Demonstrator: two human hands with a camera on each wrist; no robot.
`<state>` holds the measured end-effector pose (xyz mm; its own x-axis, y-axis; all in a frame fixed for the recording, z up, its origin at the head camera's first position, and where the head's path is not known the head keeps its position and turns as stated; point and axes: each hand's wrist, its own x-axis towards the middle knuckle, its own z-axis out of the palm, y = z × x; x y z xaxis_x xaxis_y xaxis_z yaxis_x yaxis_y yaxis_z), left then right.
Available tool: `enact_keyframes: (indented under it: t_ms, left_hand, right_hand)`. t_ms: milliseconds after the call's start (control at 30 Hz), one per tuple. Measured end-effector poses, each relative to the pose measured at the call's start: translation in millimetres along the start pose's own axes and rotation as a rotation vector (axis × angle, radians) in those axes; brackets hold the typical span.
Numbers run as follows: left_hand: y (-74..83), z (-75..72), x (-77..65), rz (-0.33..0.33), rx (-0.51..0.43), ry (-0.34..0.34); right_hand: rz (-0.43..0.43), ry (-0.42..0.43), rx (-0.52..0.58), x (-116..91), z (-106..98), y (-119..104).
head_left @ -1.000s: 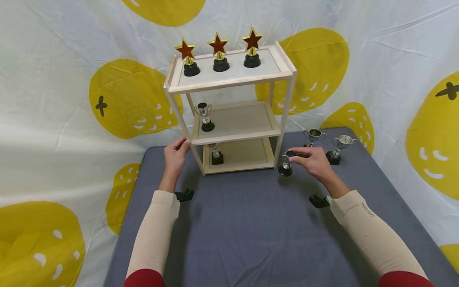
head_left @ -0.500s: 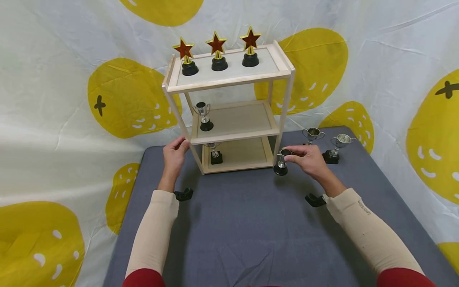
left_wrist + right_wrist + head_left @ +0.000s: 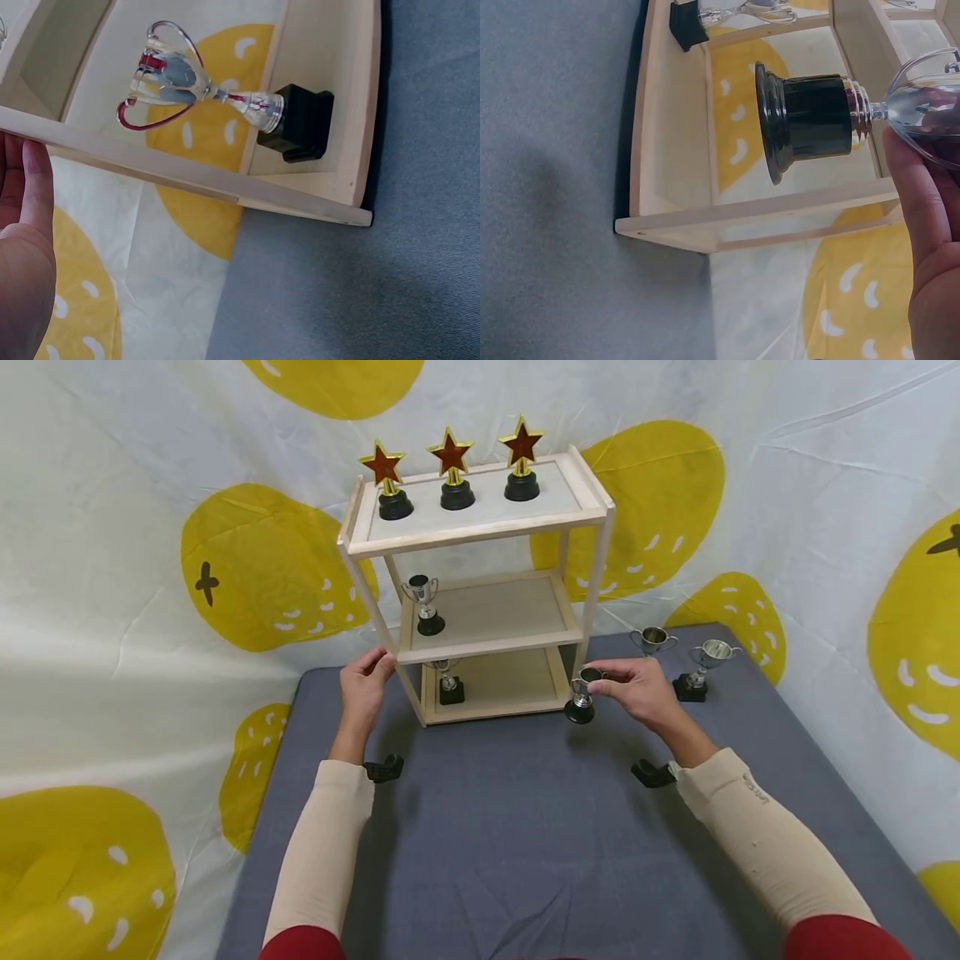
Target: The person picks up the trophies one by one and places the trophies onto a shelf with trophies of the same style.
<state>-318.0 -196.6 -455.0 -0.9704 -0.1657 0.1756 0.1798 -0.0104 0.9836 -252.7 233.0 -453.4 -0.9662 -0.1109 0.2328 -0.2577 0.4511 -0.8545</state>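
My right hand [image 3: 633,691] pinches a small silver trophy cup [image 3: 817,116] by its bowl, upright, with its round black base just in front of the right front post. My left hand [image 3: 364,687] grips the left front post of a wooden three-tier shelf [image 3: 487,652] at middle-board height; its fingertips are partly hidden behind the post. On the middle board, at the left, stands a silver trophy cup [image 3: 424,604] with a round base. Another trophy cup [image 3: 292,124], on a square black base, stands at the left of the bottom board.
Along the top board stand three gold star trophies [image 3: 455,468] on black bases. Two more silver cups are on the grey table [image 3: 487,827], right of the shelf: one [image 3: 708,664] in full view, the other cup [image 3: 654,639] partly behind my right hand. Patterned cloth [image 3: 112,568] hangs behind.
My right hand has carried the trophy cup leftward, from beside the shelf to in front of its right post. My left hand has kept its place on the post.
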Motion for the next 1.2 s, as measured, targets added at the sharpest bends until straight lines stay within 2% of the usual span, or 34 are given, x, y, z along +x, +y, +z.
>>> enact_keyframes:
  t_ms: [200, 433, 567, 733, 967, 1200]
  left_hand:
    - [-0.4, -0.6, 0.3, 0.000, 0.003, 0.000]
    - [-2.2, -1.0, 2.7, -0.003, 0.006, 0.005]
    - [-2.9, -1.1, 3.5, -0.005, 0.009, 0.010]
    - [-2.0, -0.8, 2.8, 0.004, 0.010, 0.011]
    - [-0.5, -1.2, 1.1, 0.013, 0.013, 0.009]
    - [-0.8, -1.8, 1.6, 0.002, 0.010, 0.003]
  right_hand:
    - [-0.010, 0.001, 0.024, 0.1, 2.4, -8.7]
    - [-0.081, -0.013, 0.092, -3.7, 5.6, -42.9]
    - [-0.106, -0.016, 0.113, -2.3, 8.2, -50.9]
    - [-0.114, -0.019, 0.120, 1.5, 11.3, -53.3]
    - [-0.108, -0.022, 0.144, 13.3, 18.7, -36.0]
    - [-0.131, -0.012, 0.155, 17.0, 23.1, -37.6]
